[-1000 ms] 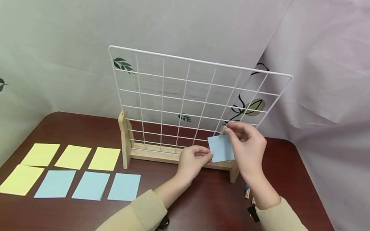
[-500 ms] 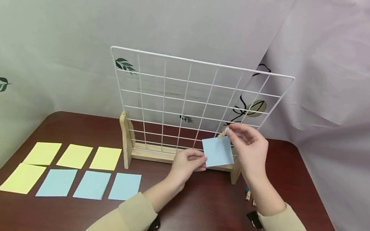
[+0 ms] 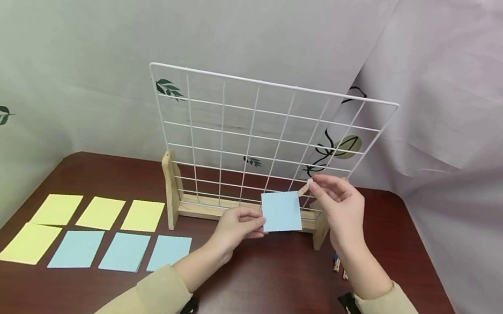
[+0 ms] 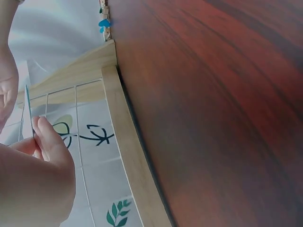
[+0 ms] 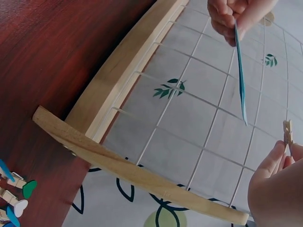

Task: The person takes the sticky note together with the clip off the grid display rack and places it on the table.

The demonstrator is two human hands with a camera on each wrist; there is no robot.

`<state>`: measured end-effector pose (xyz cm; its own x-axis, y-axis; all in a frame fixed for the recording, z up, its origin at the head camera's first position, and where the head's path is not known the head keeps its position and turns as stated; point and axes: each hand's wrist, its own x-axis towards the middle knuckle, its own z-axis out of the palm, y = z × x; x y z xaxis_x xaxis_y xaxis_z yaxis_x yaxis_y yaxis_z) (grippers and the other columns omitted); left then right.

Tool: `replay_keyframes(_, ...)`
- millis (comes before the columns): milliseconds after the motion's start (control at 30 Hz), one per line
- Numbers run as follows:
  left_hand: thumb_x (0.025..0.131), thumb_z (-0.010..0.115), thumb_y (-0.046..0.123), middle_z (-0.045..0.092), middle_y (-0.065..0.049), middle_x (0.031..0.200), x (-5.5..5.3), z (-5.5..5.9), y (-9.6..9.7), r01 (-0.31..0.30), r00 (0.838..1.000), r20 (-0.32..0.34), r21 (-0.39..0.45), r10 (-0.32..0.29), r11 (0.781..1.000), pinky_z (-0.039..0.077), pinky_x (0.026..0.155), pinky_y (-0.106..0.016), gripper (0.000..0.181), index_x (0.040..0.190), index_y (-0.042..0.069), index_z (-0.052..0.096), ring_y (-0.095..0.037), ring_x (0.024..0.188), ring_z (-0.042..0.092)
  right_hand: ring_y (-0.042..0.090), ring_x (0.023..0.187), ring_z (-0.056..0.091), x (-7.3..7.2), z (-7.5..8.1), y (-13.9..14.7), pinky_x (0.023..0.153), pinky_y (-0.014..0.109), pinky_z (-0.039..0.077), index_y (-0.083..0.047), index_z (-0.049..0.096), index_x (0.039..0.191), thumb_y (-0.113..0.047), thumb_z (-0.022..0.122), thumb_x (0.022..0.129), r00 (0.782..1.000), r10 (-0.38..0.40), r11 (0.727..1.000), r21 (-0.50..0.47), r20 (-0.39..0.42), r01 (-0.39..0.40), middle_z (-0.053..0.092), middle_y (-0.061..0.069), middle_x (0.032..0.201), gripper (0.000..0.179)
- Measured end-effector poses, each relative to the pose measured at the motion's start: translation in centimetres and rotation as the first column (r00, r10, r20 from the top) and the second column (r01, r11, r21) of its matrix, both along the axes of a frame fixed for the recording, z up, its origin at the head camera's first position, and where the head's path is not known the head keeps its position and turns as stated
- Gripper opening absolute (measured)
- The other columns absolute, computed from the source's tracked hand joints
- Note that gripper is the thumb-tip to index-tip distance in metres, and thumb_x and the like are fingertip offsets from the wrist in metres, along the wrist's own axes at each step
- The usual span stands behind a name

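Observation:
My left hand [image 3: 231,231] pinches a square blue paper note [image 3: 282,211] by its lower left corner, in front of the wire rack. Thumb and fingers of my right hand [image 3: 344,211] squeeze the end of a small wooden clothespin [image 3: 304,187]. In the head view that clothespin overlaps the note's upper right corner. From the right wrist, a gap shows between the clothespin [image 5: 288,132] and the note [image 5: 240,78], which is seen edge-on. The white wire grid [image 3: 262,81] stands upright in a wooden base [image 3: 171,188] behind both hands.
Several yellow notes [image 3: 55,209] and blue notes [image 3: 124,252] lie in two rows on the dark red table [image 3: 278,302] at left. More clothespins [image 3: 337,263] with coloured tips lie on the right, beside the right forearm. A patterned cloth [image 3: 271,24] hangs behind the rack.
My left hand has moved left and slightly down with the blue note, turning it flatter to the head camera. My right hand has lowered a little, still holding the clothespin.

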<state>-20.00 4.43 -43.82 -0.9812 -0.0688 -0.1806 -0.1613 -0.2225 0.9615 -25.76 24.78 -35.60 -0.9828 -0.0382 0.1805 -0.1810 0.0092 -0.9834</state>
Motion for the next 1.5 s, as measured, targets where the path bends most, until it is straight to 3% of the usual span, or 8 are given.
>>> replay_keyframes(633,0.099,0.069,-0.001,0.074,-0.001,0.083,1.8,-0.8,-3.2,0.002,0.998,0.069,-0.055,0.002,0.999,0.068,0.075,-0.023,0.025,0.117,-0.019,0.066,-0.008,0.072,0.073,0.000,0.085,0.076,0.7,-1.1,2.4,0.081,0.016,0.064,-0.002,0.079,0.106,0.001,0.078,0.094,0.999,0.016,1.000,-0.015,0.039,-0.016,0.080,-0.016,0.093,0.013)
replay_keyframes(1267,0.099,0.069,-0.002,0.075,-0.003,0.083,3.9,-1.8,-6.7,0.018,0.988,0.155,-0.145,0.005,0.989,0.068,0.072,-0.023,0.025,0.117,-0.019,0.066,-0.010,0.072,0.074,-0.002,0.084,0.077,1.9,-2.8,6.0,0.079,0.017,0.066,-0.011,0.079,0.104,0.000,0.075,0.097,0.997,-0.005,0.999,0.053,0.081,0.001,0.079,-0.018,0.091,0.013)
replay_keyframes(1500,0.098,0.069,-0.002,0.075,-0.004,0.082,4.7,-1.8,-7.7,0.058,0.985,0.171,-0.177,-0.027,0.983,0.068,0.072,-0.023,0.026,0.117,-0.019,0.065,-0.009,0.071,0.072,-0.001,0.081,0.077,2.2,-3.9,7.9,0.076,0.015,0.065,-0.005,0.079,0.107,-0.006,0.077,0.098,0.996,-0.013,0.994,0.112,0.089,0.003,0.079,-0.020,0.092,0.010)
